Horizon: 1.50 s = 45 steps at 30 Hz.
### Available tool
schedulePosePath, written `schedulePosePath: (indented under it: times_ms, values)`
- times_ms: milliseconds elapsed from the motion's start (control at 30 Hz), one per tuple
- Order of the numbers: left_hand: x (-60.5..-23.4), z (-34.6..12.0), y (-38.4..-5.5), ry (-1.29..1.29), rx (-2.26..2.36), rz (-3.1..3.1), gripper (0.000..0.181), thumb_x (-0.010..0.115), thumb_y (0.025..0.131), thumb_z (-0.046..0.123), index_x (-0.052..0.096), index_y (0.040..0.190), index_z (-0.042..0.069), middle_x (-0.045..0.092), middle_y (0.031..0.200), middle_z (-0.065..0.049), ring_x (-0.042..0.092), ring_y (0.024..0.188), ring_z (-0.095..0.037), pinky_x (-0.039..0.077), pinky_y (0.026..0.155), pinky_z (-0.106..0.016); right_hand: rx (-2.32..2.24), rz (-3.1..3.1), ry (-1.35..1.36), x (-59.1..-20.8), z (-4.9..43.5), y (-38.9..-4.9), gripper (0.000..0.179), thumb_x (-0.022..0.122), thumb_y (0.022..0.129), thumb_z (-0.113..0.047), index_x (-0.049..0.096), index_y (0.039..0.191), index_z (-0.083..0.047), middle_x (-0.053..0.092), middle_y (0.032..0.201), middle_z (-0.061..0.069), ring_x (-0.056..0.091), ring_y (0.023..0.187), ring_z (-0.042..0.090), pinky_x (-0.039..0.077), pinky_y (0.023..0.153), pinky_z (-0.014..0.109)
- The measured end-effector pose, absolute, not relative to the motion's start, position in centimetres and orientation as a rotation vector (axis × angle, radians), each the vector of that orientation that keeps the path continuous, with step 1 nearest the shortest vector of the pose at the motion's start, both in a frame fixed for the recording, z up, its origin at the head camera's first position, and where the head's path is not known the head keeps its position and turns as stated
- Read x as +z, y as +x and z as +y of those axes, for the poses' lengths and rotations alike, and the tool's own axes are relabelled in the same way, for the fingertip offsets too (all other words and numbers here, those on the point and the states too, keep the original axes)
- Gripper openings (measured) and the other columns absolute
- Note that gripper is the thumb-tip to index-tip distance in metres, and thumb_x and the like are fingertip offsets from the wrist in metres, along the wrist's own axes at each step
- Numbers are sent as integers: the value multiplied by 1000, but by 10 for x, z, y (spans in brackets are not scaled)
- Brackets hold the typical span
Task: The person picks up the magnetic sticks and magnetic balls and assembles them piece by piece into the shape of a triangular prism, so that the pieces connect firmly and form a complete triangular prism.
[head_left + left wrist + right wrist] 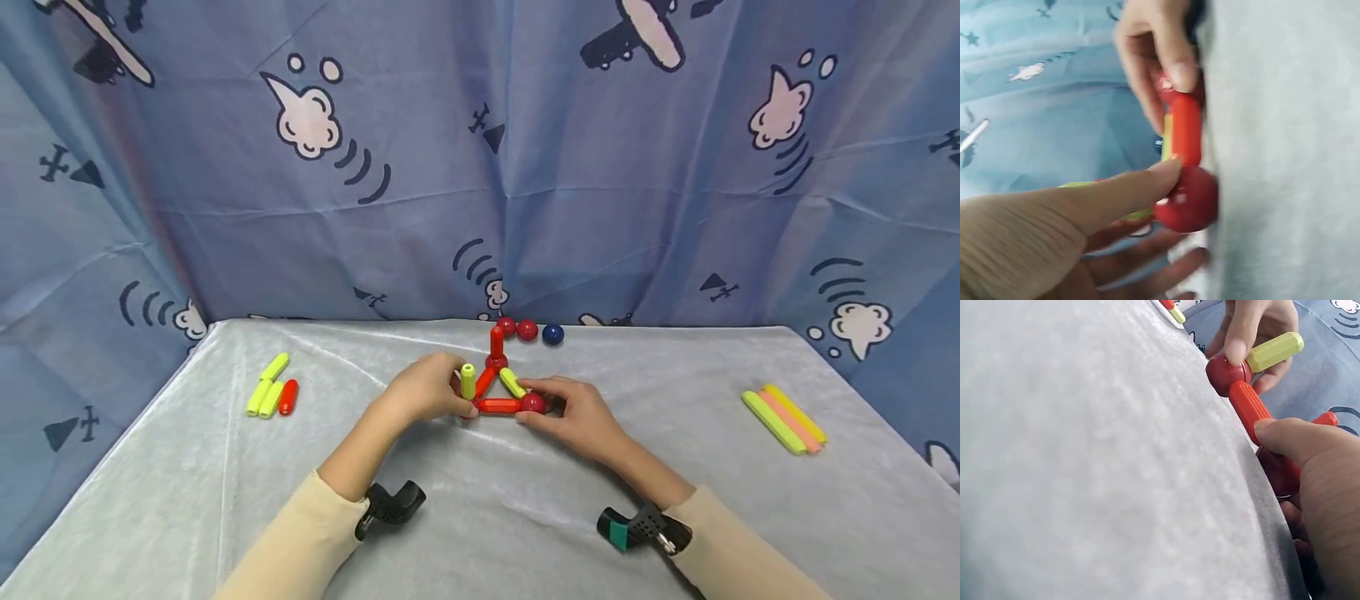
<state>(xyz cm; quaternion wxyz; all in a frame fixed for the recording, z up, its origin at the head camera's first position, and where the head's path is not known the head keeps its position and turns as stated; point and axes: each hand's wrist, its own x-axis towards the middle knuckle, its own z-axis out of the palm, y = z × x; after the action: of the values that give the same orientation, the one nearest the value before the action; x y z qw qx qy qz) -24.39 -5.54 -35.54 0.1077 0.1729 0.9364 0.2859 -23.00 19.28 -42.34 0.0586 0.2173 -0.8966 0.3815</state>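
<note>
A triangle of short rods and red balls lies on the table, with one red rod (498, 406) along its near side and a yellow-green rod (512, 382) on its right side. From its back ball rises an upright red rod (497, 342); from its left ball, a yellow-green rod (468, 381). My left hand (427, 388) pinches the left red ball (1191, 203), thumb at the joint with the near rod. At the other end, my right hand (573, 417) grips the right red ball (532, 403), its thumb lying against the near rod. Both hands' other fingers are partly hidden.
Behind the triangle sit two loose red balls (527, 331) and a blue ball (552, 335). Several yellow-green sticks (272, 398) and a red one (288, 397) lie left. Longer yellow-green, pink and yellow sticks (787, 421) lie right. A blue curtain (420, 167) hangs behind the table.
</note>
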Motion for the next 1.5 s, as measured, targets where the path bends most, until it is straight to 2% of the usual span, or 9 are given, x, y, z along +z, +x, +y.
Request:
schedulePosePath:
  times_ms: [133,400,500,600,733,933,1067,1233,1500]
  values:
    - [-367,-56,-250,541,950,2782,21,86,76,9,67,85,10,72,89,-3,64,84,-16,51,80,-31,1154,-2708,691,-424,192,-228,49,84,82,-37,72,126,-18,76,105,-1,59,82,10,49,71,21]
    - [-396,-68,-268,594,1310,2633,19,77,87,9,73,104,3,76,106,-11,72,100,-18,57,94,-34,1271,-2653,682,-425,194,-228,19,75,91,-27,75,106,-15,72,85,-2,58,72,11,48,63,21]
    - [-403,-69,-272,630,1363,2594,20,76,89,11,74,107,3,76,108,-11,71,102,-18,55,98,-36,1246,-2626,444,-425,195,-231,29,74,92,-28,68,115,-12,73,100,5,63,84,17,52,74,26]
    - [-405,-69,-274,666,1393,2561,21,75,90,10,74,109,2,76,111,-12,70,105,-20,54,101,-37,1212,-2657,358,-426,197,-235,53,74,91,-29,56,137,-11,69,127,11,64,111,28,54,95,40]
    - [-406,-66,-274,683,1440,2535,23,75,90,10,73,111,2,75,114,-13,71,110,-23,54,103,-38,1218,-2723,475,-425,199,-236,70,73,92,-32,43,152,-10,59,144,16,53,136,36,41,114,56]
    - [-412,-64,-275,708,1525,2468,25,74,91,10,71,113,-1,74,115,-17,70,113,-26,55,102,-35,1244,-2678,473,-424,198,-234,47,71,95,-30,60,135,-10,68,120,10,62,111,27,51,102,47]
    - [-414,-63,-275,703,1537,2492,23,74,92,18,73,108,2,76,107,-12,71,100,-14,57,92,-27,1238,-2635,478,-426,198,-233,27,73,94,-25,70,116,-11,69,107,6,62,96,19,53,88,32]
    - [-418,-63,-277,673,1608,2484,20,73,93,17,73,105,1,76,99,-13,67,86,-7,55,79,-22,1266,-2608,462,-426,198,-233,22,75,92,-25,71,110,-13,72,101,4,61,88,17,52,80,25]
    - [-420,-62,-279,767,1560,2539,19,75,91,17,75,104,3,77,104,-12,73,98,-17,58,91,-30,1249,-2630,439,-425,199,-233,20,77,91,-25,71,107,-15,72,100,4,61,88,17,52,81,29]
